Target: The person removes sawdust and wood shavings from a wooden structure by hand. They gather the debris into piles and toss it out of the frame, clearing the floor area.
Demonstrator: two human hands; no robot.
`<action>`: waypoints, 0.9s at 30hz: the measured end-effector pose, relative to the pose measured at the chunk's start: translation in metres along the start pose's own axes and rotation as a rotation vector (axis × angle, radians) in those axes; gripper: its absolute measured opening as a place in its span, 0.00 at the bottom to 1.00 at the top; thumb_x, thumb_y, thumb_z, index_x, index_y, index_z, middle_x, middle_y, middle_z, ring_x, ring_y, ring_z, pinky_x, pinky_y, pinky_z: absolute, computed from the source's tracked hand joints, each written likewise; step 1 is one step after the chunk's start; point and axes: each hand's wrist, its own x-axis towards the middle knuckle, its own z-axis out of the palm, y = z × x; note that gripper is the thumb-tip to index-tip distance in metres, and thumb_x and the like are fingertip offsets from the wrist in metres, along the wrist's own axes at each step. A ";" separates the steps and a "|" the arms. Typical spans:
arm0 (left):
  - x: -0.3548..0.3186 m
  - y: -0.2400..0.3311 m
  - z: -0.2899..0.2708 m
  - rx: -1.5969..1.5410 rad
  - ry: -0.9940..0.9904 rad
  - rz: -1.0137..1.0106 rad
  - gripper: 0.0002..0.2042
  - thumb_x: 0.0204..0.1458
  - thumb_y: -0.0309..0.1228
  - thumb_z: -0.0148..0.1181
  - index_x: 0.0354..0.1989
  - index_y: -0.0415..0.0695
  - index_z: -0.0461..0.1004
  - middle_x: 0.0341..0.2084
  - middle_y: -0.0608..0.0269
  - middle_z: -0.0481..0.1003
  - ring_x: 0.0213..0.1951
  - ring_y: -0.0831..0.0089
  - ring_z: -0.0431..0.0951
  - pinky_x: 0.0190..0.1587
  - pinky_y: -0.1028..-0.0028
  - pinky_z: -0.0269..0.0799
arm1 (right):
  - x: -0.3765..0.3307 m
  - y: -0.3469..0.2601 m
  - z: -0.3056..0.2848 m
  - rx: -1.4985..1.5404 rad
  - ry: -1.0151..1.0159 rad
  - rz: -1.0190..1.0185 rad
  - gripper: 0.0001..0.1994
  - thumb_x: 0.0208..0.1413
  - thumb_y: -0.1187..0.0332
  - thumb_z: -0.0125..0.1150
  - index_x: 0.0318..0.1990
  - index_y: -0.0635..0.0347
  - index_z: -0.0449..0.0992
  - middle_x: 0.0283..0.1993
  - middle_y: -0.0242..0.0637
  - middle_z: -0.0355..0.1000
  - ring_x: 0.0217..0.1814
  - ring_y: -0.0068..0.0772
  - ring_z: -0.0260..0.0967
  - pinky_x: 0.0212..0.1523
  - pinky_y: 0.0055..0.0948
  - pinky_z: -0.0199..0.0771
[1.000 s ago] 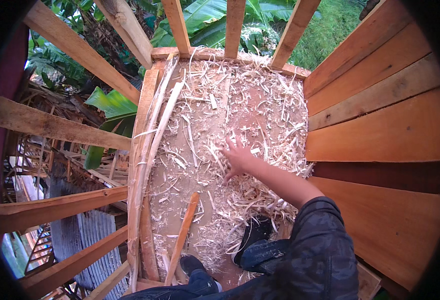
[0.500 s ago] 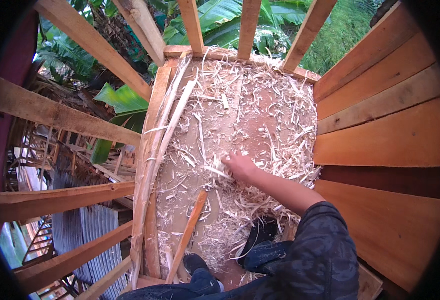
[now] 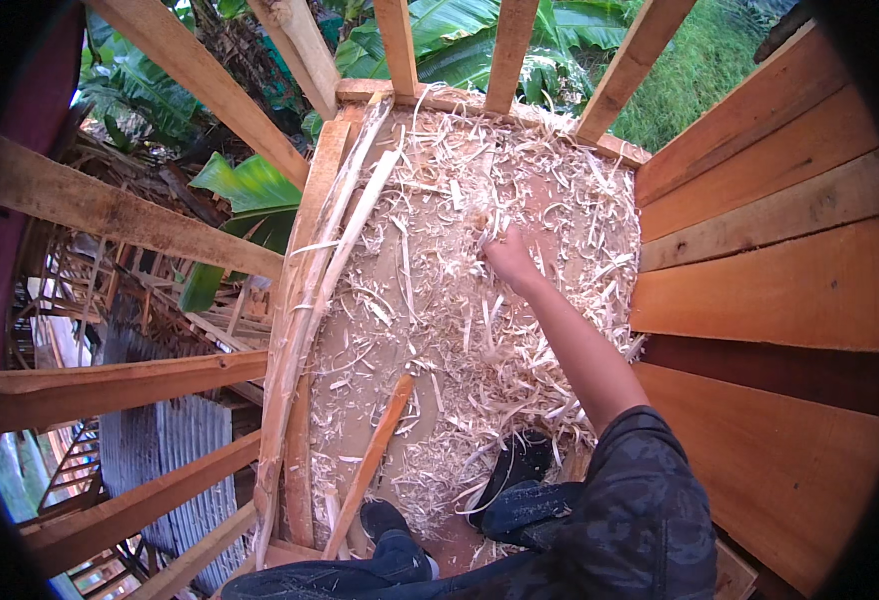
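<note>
My right hand (image 3: 510, 257) reaches forward over a small wooden platform (image 3: 355, 350), with the arm coming from a dark patterned sleeve. Its fingers are curled into a tuft of pale wood shavings (image 3: 460, 330), which cover most of the platform. The hand is near the far end, right of centre. My left hand is out of the picture. My two dark shoes (image 3: 515, 465) stand at the near end among the shavings.
A loose wooden slat (image 3: 375, 455) lies on the floor near my feet. Long thin strips (image 3: 310, 290) run along the left edge. A plank wall (image 3: 760, 290) closes the right side. Open sloping rails (image 3: 110, 210) stand to the left and far end, with a drop and green leaves beyond.
My right hand has moved farther away across the shavings toward the far end, and its spread fingers have curled closed.
</note>
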 end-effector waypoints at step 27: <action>0.024 -0.027 0.011 -0.035 -0.102 0.033 0.22 0.56 0.39 0.55 0.52 0.34 0.68 0.50 0.41 0.70 0.53 0.49 0.67 0.59 0.57 0.58 | -0.017 0.028 -0.085 -1.033 -0.231 -0.157 0.24 0.47 0.69 0.60 0.52 0.67 0.65 0.42 0.59 0.72 0.47 0.56 0.71 0.48 0.44 0.71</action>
